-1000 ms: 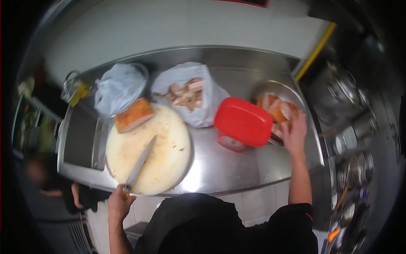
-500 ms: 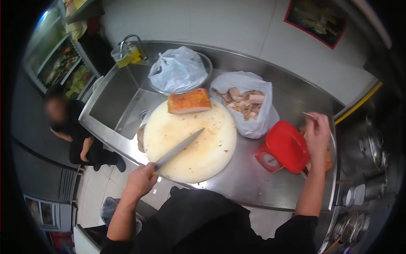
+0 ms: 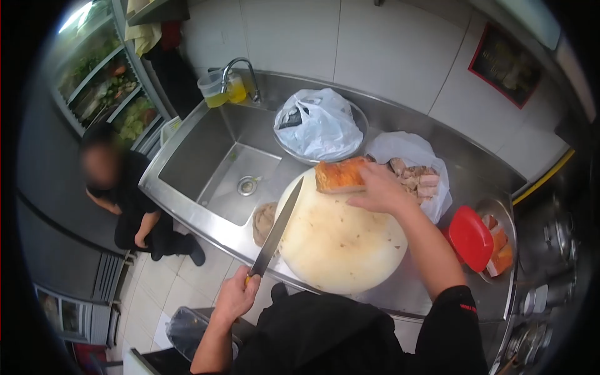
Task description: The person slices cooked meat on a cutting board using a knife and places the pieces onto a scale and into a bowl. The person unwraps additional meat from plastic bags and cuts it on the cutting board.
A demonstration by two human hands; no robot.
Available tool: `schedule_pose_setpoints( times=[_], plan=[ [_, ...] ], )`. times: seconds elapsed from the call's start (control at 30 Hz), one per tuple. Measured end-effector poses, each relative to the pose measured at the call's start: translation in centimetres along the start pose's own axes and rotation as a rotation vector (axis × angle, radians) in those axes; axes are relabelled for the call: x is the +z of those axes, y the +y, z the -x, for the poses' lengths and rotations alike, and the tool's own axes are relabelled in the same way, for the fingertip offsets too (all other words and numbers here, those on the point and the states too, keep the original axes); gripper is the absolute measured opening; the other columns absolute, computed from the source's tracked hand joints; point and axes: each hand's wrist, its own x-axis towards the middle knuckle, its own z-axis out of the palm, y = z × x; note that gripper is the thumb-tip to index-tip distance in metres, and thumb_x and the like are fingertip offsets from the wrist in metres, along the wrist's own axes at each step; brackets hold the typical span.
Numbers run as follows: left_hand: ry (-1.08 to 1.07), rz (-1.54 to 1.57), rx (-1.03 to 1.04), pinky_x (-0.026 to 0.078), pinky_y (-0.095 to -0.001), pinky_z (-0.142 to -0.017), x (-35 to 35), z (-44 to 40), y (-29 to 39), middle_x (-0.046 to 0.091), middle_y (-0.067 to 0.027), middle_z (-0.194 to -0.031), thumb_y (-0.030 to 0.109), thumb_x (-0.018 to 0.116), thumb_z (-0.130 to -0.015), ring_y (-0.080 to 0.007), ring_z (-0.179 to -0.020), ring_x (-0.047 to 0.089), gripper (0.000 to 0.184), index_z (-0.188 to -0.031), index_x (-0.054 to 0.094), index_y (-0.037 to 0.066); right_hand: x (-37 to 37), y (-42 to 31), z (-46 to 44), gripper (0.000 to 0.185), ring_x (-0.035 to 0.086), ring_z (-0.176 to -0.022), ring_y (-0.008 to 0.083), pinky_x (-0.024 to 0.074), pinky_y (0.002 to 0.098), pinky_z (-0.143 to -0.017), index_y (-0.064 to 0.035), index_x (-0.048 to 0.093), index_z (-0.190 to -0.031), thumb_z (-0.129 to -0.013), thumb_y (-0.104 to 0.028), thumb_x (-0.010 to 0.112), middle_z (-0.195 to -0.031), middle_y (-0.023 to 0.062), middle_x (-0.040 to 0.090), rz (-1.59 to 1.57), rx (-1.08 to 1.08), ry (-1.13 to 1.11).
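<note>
My left hand is wrapped round the yellow handle of a long knife, whose blade points up and away over the left edge of a round cutting board. On the board's far side lies a slab of roasted meat with a browned top. My right hand is at the slab's right end, fingers spread and touching it. Beyond that hand, an open white bag holds cut meat pieces.
A sink with a faucet is at left, beside a bagged bowl. A red scale tray and a metal bowl of meat stand right. Another person is at far left.
My right hand has moved left from the metal bowl to the slab on the board. The knife has lifted and turned more upright in my left hand. The view has shifted left.
</note>
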Motion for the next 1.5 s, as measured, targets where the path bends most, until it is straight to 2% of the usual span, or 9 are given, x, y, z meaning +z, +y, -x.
schedule_pose_setpoints(
  times=[0.17,0.27,0.4,0.43,0.53,0.73,0.8,1.03,1.5],
  plan=[
    [0.04,0.052,0.11,0.05,-0.0376,-0.056,-2.1,-2.9,-6.0,0.063,-0.0137,-0.063,0.021,0.062,-0.097,-0.0234,-0.055,0.064,0.02,-0.102,0.06,0.002,1.1,-3.0,-7.2,0.113,0.046,-0.137,0.0376,0.0401,0.044,-0.111,0.008,0.038,-0.147,-0.071,-0.068,0.073,-0.141,0.0274,0.053,0.206,0.049,-0.178],
    [-0.002,0.045,0.107,0.05,-0.0363,-0.055,-4.3,-4.1,-8.5,0.063,-0.0128,-0.063,0.02,0.064,-0.096,-0.0214,-0.055,0.064,0.02,-0.101,0.06,0.001,1.4,-5.2,-6.3,0.126,0.056,-0.129,0.0419,0.0442,0.0413,-0.108,0.0085,0.026,-0.154,-0.074,-0.081,0.062,-0.136,0.0327,0.057,-0.088,0.612,-0.218],
    [-0.071,0.079,0.129,0.05,-0.0346,-0.053,-6.0,-6.3,-11.4,0.062,-0.0101,-0.062,0.021,0.063,-0.098,-0.0198,-0.052,0.063,0.02,-0.1,0.059,0.001,0.1,-5.2,-0.3,0.138,0.065,-0.119,0.0396,0.0498,0.0414,-0.101,0.0176,0.009,-0.154,-0.074,-0.082,0.061,-0.124,0.0331,0.065,-0.056,0.79,-0.226],
    [-0.104,0.08,0.122,0.05,-0.0333,-0.052,-6.3,-7.0,-11.2,0.062,-0.0094,-0.062,0.021,0.063,-0.099,-0.019,-0.051,0.063,0.021,-0.1,0.058,0.001,-1.5,-6.3,1.1,0.132,0.056,-0.13,0.0415,0.0474,0.0437,-0.104,0.0048,0.014,-0.159,-0.071,-0.076,0.069,-0.141,0.0365,0.051,-0.126,0.706,-0.353],
    [-0.195,0.092,0.138,0.053,-0.0482,-0.066,-6.9,-9.4,-9.2,0.067,-0.0243,-0.074,0.026,0.064,-0.098,-0.0465,-0.077,0.068,0.026,-0.106,0.059,0.001,-0.1,-6.3,3.5,0.125,0.045,-0.138,0.0443,0.0444,0.0467,-0.108,-0.01,0.02,-0.161,-0.066,-0.062,0.081,-0.153,0.0347,0.034,0.105,0.63,-0.33],
    [-0.379,0.123,0.123,0.053,-0.0514,-0.066,-6.4,-12.2,0.6,0.068,-0.0253,-0.079,0.022,0.06,-0.099,-0.0485,-0.077,0.066,0.024,-0.107,0.055,0.001,3.8,-2.1,2.3,0.108,0.05,-0.128,0.0437,0.0429,0.045,-0.109,-0.0077,0.034,-0.152,-0.062,-0.031,0.09,-0.133,0.0239,0.046,-0.262,0.331,-0.059],
    [-0.313,0.05,0.39,0.054,-0.0383,-0.056,-3.9,-13.6,0.7,0.066,-0.0156,-0.072,0.018,0.058,-0.101,-0.0229,-0.059,0.07,0.02,-0.106,0.053,0.0,4.4,-4.8,2.9,0.101,0.052,-0.126,0.0456,0.047,0.0463,-0.105,-0.0097,0.036,-0.149,-0.064,-0.03,0.086,-0.136,0.0235,0.043,-0.303,0.508,-0.127],
    [-0.358,-0.134,0.586,0.048,-0.0604,-0.068,0.6,-13.0,8.4,0.064,-0.0311,-0.078,0.011,0.053,-0.096,-0.0544,-0.075,0.061,0.016,-0.106,0.044,0.003,6.8,-10.5,7.6,0.109,0.056,-0.125,0.0431,0.0464,0.0441,-0.106,-0.0065,0.034,-0.152,-0.063,-0.034,0.091,-0.136,0.0264,0.048,-0.549,0.607,0.12],
    [-0.357,-0.281,0.558,0.048,-0.0587,-0.065,3.4,-12.4,12.6,0.064,-0.0283,-0.071,0.01,0.051,-0.098,-0.0497,-0.07,0.063,0.014,-0.102,0.042,-0.001,5.9,-8.2,8.3,0.112,0.05,-0.128,0.0412,0.0425,0.0443,-0.109,0.0026,0.039,-0.145,-0.058,-0.038,0.095,-0.133,0.0258,0.052,-0.527,0.443,0.129]
  ],
)
